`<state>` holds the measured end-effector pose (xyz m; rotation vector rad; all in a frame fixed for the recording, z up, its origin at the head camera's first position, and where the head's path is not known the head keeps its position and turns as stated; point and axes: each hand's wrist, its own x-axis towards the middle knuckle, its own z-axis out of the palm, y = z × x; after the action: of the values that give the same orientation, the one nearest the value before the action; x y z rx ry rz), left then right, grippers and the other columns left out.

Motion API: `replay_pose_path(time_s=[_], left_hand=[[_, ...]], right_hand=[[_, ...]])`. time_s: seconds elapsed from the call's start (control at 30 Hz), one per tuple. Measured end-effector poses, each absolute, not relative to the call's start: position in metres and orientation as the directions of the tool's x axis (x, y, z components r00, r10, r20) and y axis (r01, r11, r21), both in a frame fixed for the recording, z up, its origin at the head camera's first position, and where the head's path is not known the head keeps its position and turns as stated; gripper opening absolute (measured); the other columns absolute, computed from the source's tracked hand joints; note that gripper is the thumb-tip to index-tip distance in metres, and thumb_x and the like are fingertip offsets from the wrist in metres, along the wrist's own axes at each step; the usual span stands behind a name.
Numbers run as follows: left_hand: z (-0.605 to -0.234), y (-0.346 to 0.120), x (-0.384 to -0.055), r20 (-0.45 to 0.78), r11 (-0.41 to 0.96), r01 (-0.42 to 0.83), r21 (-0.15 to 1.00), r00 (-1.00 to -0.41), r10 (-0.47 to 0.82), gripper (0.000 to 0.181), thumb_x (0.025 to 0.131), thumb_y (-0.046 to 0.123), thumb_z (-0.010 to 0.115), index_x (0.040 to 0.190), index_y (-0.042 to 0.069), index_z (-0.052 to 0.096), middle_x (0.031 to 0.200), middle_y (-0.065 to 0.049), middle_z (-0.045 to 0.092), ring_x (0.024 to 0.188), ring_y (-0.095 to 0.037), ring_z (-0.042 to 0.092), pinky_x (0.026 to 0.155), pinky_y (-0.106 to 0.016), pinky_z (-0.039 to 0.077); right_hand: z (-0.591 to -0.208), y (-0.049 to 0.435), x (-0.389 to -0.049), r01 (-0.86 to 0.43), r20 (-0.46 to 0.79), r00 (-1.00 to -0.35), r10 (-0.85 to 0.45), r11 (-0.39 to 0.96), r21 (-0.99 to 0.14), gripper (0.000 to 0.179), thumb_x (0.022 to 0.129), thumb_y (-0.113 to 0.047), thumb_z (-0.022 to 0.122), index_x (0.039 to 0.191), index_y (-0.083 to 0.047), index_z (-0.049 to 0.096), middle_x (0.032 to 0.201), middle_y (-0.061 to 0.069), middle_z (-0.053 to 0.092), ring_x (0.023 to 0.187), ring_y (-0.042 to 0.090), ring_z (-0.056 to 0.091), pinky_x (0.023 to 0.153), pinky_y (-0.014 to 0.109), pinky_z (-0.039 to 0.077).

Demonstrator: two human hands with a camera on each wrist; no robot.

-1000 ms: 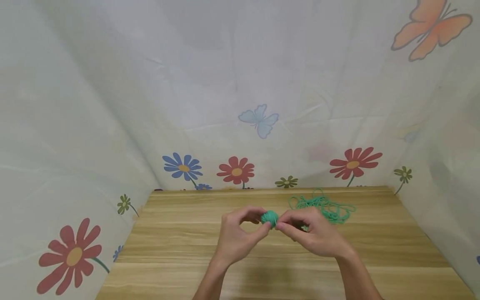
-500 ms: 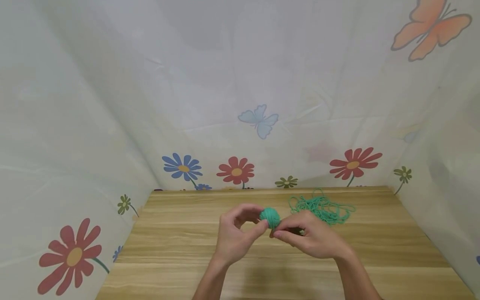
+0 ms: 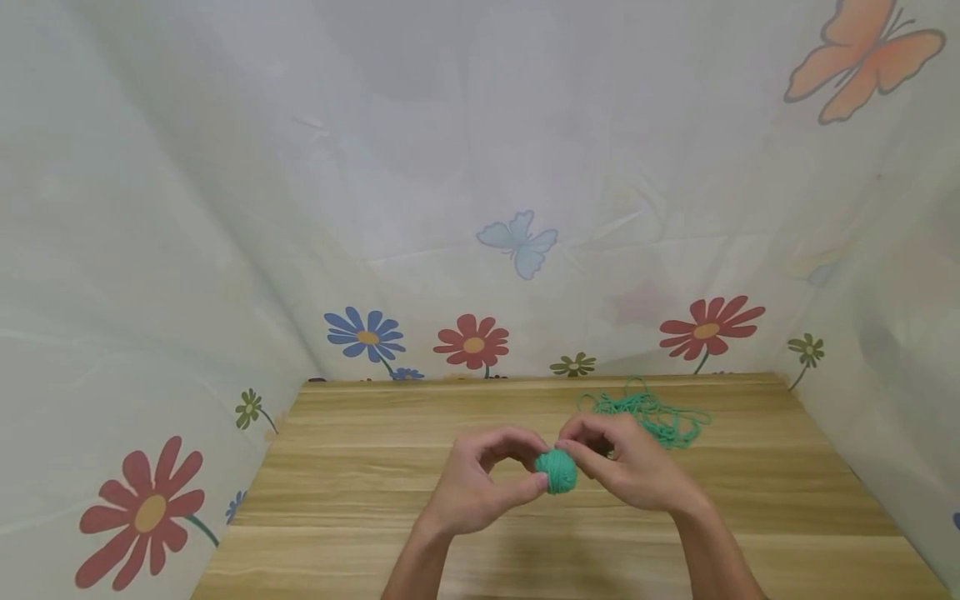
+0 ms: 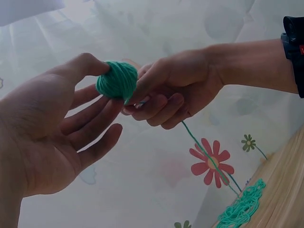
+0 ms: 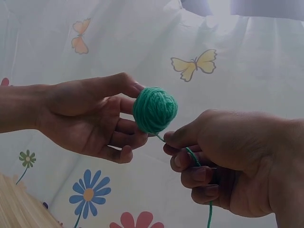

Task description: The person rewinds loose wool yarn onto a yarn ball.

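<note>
A small ball of green yarn [image 3: 557,472] is held above the table between the thumb and fingers of my left hand [image 3: 487,483]. In the right wrist view the ball of yarn [image 5: 155,110] shows its wound layers, with a short strand leaving its lower side. My right hand [image 3: 626,462] pinches that strand between thumb and forefinger, close beside the ball. The strand [image 5: 190,153] runs on through the curled fingers and hangs below the hand. In the left wrist view it leads down to a loose heap of yarn [image 4: 243,205] on the table.
The wooden table [image 3: 360,467] lies under both hands, and the loose green yarn [image 3: 652,414] is tangled near its back right. A pale curtain [image 3: 405,167] printed with flowers and butterflies encloses the back and sides. A dark band [image 4: 292,61] is on the right wrist.
The ball has moved slightly right and toward the front, turning in the left hand. My right hand dipped to the ball's lower front, then rose to its upper right side.
</note>
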<state>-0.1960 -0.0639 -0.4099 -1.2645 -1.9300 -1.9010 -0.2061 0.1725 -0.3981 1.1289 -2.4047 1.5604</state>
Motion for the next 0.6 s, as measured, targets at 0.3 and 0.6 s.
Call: replay_pose_path(time_s=[0.3,0.6], left_hand=[[-0.392,-0.063,-0.186,0.596,-0.037,0.667,0.744,-0.638,0.487,0.02,0.083,-0.004,0.078,0.102,-0.004,0.072,0.094,-0.015,0.075,0.085,-0.013,0.068,0.074,-0.043,0.064],[-0.42,-0.062,-0.202,0.539,0.084,0.661,0.746,-0.672,0.508,0.02,0.087,0.017,0.083,0.105,0.014,0.076,0.096,0.007,0.076,0.085,-0.007,0.069,0.076,-0.026,0.062]], right_hand=[[-0.397,0.172,-0.206,-0.614,0.482,-0.728,-0.488,0.15,-0.775,0.02,0.101,0.001,0.062,0.098,-0.017,0.07,0.067,-0.003,0.053,0.054,0.007,0.044,0.043,0.023,0.041],[-0.396,0.171,-0.205,-0.621,0.482,-0.716,-0.505,0.144,-0.771,0.018,0.101,0.0,0.063,0.093,-0.014,0.07,0.069,-0.002,0.053,0.056,0.005,0.044,0.043,0.023,0.04]])
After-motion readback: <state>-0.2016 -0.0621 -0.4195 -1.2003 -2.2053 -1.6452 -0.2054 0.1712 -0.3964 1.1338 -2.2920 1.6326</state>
